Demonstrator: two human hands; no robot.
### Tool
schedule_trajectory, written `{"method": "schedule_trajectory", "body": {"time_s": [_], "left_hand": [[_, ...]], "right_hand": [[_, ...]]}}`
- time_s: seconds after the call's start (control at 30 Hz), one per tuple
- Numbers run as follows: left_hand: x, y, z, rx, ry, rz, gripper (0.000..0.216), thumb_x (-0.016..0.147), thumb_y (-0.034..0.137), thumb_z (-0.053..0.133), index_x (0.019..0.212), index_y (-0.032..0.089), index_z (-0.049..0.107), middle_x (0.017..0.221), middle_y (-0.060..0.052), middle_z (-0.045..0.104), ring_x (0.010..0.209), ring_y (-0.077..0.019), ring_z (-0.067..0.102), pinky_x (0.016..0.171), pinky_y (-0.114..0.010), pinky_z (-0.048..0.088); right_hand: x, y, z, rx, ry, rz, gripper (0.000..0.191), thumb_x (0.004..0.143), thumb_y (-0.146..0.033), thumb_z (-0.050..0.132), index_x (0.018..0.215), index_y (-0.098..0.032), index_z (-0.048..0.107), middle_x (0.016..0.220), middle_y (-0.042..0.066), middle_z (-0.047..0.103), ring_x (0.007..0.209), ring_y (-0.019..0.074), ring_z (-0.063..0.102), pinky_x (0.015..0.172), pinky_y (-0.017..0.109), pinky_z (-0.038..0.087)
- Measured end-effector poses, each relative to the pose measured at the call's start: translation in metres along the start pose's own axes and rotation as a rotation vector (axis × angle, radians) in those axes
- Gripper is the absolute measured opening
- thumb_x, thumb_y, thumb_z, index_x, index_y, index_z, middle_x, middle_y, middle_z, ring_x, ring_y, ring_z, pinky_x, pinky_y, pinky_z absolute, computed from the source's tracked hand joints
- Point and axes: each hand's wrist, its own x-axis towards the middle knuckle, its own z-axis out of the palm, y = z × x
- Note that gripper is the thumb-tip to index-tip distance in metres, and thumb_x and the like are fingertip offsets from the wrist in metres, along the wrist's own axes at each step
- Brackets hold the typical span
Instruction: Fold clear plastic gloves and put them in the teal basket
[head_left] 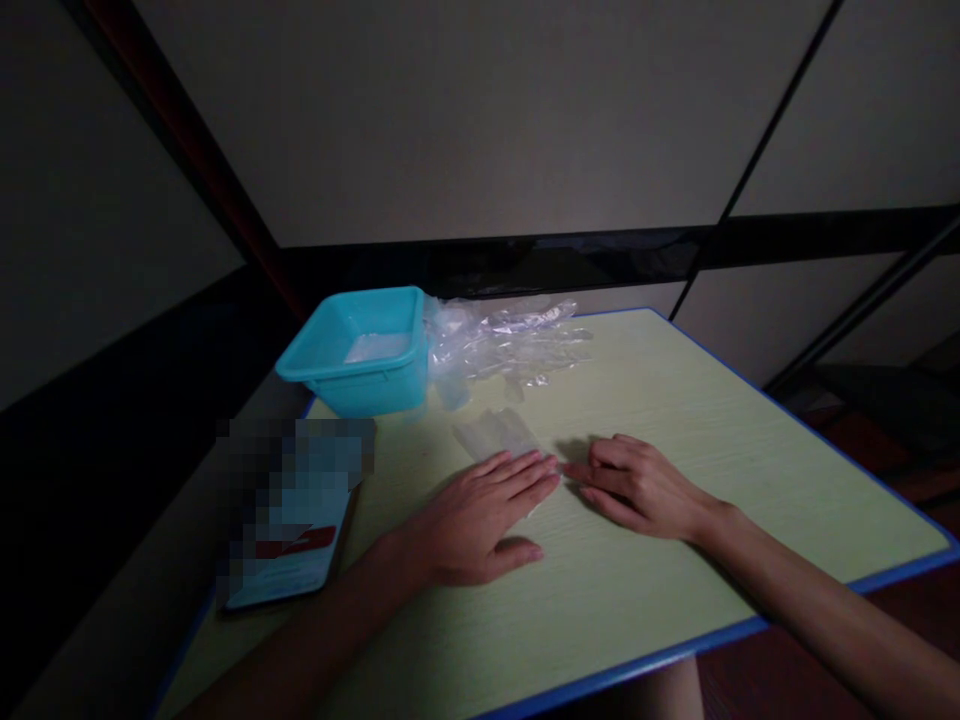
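A small translucent plastic sheet or bag (495,432) lies flat on the table, partly hidden under my left hand (491,510). That hand rests palm down over its near side, fingers stretched out towards the right and thumb apart. Just right of those fingertips is my right hand (637,485), its index finger pointing at the edge of the plastic and the other fingers curled. Whether the right fingertips pinch a bit of the plastic is too small to make out.
A turquoise plastic basin (367,385) with something whitish inside stands at the table's back left. Beside it lies a heap of crumpled clear plastic bags (510,340). A phone or tablet (300,540), partly blurred, lies at the left edge of the blue-rimmed table (750,430).
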Motion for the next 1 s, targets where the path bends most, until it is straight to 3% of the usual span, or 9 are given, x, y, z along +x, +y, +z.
{"method": "schedule_trajectory", "body": {"time_s": [0.3,0.8,1.0], "left_hand": [[-0.0008,0.0008,-0.0009,0.023,-0.019,-0.008,0.067,0.084,0.046,0.044,0.138,0.014,0.018,0.145,-0.006,0.013,0.133,-0.019,0.01,0.109,-0.036,0.008],[-0.0025,0.0004,-0.001,-0.022,0.006,0.013,0.068,0.083,0.045,0.046,0.138,0.015,0.019,0.145,-0.008,0.018,0.133,-0.0212,0.013,0.109,-0.037,0.011],[-0.0043,0.0004,-0.0008,-0.033,0.002,0.014,0.068,0.083,0.046,0.045,0.138,0.016,0.017,0.145,-0.007,0.016,0.133,-0.0216,0.013,0.108,-0.038,0.011]], "right_hand": [[-0.0005,0.0004,-0.0005,0.01,0.022,-0.041,0.029,0.089,-0.025,0.037,0.1,-0.013,0.062,0.07,0.005,0.049,0.067,0.0157,0.044,0.061,0.029,0.033],[-0.0001,0.0007,0.0007,0.002,-0.033,-0.026,0.03,0.09,-0.026,0.037,0.1,-0.013,0.062,0.071,0.005,0.049,0.068,0.0153,0.045,0.062,0.029,0.034],[-0.0009,0.0011,0.0009,0.005,0.004,-0.039,0.03,0.089,-0.027,0.037,0.099,-0.013,0.062,0.069,0.005,0.05,0.066,0.0152,0.045,0.061,0.029,0.034]]}}
